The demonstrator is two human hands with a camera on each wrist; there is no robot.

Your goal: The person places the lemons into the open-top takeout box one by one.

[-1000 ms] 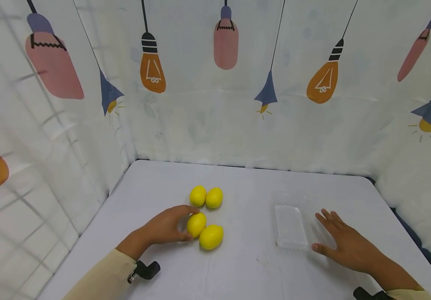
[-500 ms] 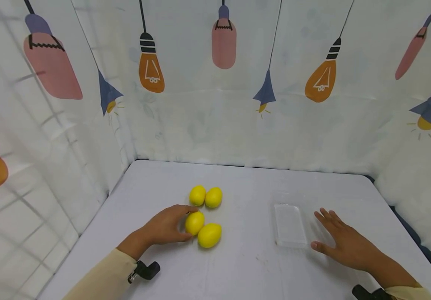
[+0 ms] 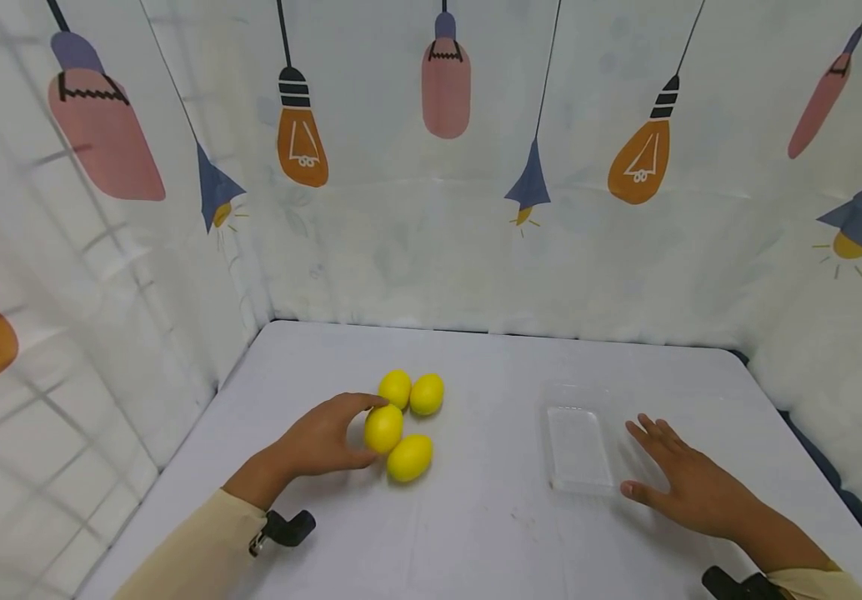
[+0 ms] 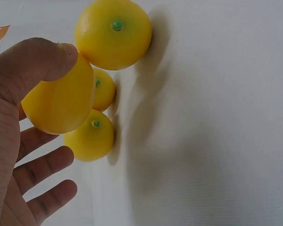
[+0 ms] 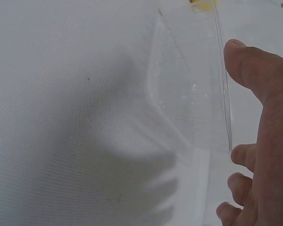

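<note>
My left hand (image 3: 329, 435) pinches a yellow lemon (image 3: 383, 429) between thumb and index finger. In the left wrist view the thumb lies over this held lemon (image 4: 61, 101), and the other fingers are spread below it. A second lemon (image 3: 410, 458) sits close beside it on the near side. Two more lemons, one left (image 3: 395, 388) and one right (image 3: 427, 394), stand side by side just behind. My right hand (image 3: 689, 483) hovers with spread fingers at the right side of a clear plastic container (image 3: 579, 450). Whether it touches the container's rim (image 5: 225, 89) is hard to tell.
A white-covered table (image 3: 491, 533) bears everything. White curtains printed with hanging lamps (image 3: 416, 242) enclose it at the back and sides. A black wrist camera (image 3: 290, 528) is strapped at the left sleeve.
My left hand has moved slightly up and away with the lemon in its pinch. The lemon beside it has shifted a little back and left. The right hand has stayed nearly still.
</note>
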